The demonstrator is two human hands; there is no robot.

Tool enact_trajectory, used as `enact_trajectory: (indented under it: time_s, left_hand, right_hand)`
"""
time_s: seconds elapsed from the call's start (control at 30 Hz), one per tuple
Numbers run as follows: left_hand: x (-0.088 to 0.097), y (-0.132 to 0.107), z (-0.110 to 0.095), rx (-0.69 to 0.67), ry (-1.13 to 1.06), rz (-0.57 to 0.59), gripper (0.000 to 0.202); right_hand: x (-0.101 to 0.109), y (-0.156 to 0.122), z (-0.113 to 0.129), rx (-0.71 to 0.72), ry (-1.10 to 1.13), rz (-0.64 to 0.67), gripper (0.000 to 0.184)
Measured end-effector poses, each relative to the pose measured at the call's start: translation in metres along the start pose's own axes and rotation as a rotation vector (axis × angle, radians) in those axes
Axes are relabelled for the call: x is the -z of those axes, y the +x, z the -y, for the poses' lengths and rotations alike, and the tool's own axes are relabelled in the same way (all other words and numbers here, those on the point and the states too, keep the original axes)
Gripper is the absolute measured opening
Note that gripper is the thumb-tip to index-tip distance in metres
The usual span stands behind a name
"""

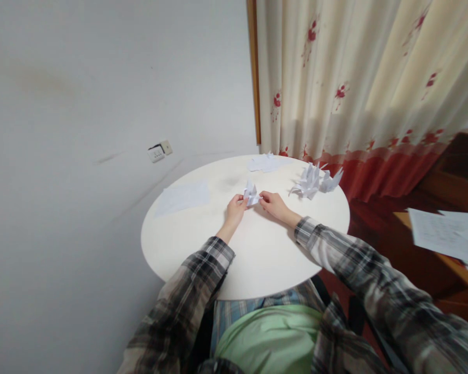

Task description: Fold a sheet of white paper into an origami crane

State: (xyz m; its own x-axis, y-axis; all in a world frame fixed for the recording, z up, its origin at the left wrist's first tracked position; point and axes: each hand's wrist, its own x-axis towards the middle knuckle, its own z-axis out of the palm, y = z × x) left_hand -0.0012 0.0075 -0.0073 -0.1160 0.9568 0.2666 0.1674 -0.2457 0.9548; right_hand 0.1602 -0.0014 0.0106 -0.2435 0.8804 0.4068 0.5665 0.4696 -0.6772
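A small folded white paper figure (251, 194) stands near the middle of a round white table (203, 244). My left hand (236, 206) pinches its left side and my right hand (271, 202) pinches its right side, fingers closed on the paper. Both forearms in plaid sleeves rest on the table top.
A flat white sheet (183, 198) lies at the table's left. More sheets (265, 163) lie at the far edge, and several finished folded paper figures (315, 182) sit at the right. A flowered curtain (359, 78) hangs behind. Papers (448, 234) lie on a wooden desk at the right.
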Motion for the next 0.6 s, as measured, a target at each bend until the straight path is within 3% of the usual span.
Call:
enact_trajectory:
  time_s: [0.6]
  left_hand:
    - [-0.0014, -0.0006, -0.0036, 0.03, -0.033, -0.011, 0.019]
  right_hand:
    - [-0.0004, 0.0005, 0.0004, 0.012, -0.001, 0.007, 0.017]
